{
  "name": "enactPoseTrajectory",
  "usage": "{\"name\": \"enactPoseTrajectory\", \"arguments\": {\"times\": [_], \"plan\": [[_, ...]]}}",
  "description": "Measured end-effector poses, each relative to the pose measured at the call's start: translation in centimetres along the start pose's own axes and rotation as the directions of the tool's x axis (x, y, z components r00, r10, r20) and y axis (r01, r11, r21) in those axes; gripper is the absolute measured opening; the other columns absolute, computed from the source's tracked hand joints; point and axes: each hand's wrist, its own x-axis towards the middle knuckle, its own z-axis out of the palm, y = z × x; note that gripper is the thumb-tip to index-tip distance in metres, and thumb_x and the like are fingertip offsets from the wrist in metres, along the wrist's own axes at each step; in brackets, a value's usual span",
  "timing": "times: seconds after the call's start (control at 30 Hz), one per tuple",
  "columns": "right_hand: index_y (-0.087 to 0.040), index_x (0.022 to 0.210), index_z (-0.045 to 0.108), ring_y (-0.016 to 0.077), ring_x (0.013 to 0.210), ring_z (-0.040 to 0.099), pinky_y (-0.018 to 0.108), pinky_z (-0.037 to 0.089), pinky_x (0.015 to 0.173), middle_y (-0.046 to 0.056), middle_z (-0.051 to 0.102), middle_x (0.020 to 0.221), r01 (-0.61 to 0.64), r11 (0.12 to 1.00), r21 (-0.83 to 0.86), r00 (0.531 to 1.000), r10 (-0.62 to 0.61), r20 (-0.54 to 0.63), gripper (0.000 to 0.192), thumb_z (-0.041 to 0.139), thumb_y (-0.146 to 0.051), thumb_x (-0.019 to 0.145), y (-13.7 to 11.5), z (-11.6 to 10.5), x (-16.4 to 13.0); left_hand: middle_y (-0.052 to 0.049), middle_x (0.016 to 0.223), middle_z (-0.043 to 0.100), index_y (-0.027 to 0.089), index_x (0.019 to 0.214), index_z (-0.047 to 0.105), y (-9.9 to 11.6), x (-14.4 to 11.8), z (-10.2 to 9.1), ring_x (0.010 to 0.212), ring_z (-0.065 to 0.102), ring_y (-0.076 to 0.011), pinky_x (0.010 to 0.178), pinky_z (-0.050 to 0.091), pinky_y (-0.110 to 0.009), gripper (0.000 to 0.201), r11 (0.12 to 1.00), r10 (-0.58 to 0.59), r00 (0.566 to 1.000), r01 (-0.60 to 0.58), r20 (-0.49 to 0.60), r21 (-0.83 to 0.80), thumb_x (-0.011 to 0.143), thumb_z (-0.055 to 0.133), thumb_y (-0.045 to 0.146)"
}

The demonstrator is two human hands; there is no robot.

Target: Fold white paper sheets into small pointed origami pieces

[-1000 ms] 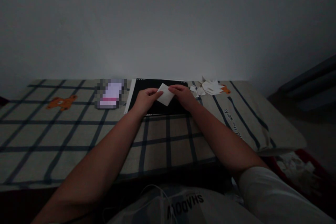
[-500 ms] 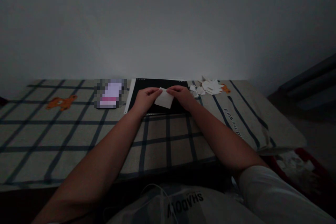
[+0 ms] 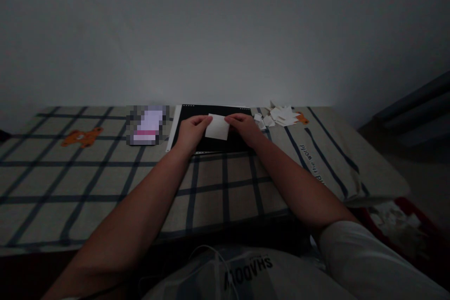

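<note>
Both hands, left hand (image 3: 191,130) and right hand (image 3: 244,127), pinch the white paper's (image 3: 217,127) side edges (over black mat (image 3: 211,145))

I see bare forearms, a pale short sleeve (image 3: 365,262) on the right arm, a light shirt (image 3: 246,276) with dark printed lettering, and a thin white cord (image 3: 211,255).

The shirt (image 3: 246,274) at six o'clock bears dark capitals, seen upside down, reading in part "SHADOW"; the last letters are not sure. The checked cloth (image 3: 105,187) carries a line of dark print at about three o'clock, running along a stripe, of which only "the world" (image 3: 309,154) can be read.
</note>
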Motion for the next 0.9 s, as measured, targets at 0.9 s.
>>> {"name": "enactPoseTrajectory", "arguments": {"times": [0.9], "plan": [[-0.02,0.074,0.071,0.0152,0.067,0.056,0.031,0.043,0.069,0.0,0.066,0.069,0.077,0.985,-0.153,0.997,-0.077,0.005,0.032,0.071,-0.051,0.076,0.27,-0.35,0.1,-0.003,0.079,0.071,0.017,0.08,0.073,0.12,0.08,-0.12,0.077,0.064,-0.0192,0.072,0.051,-0.031,0.029,1.0,0.002,0.999,0.0,-0.044,0.03,0.068,0.075,0.043]]}}
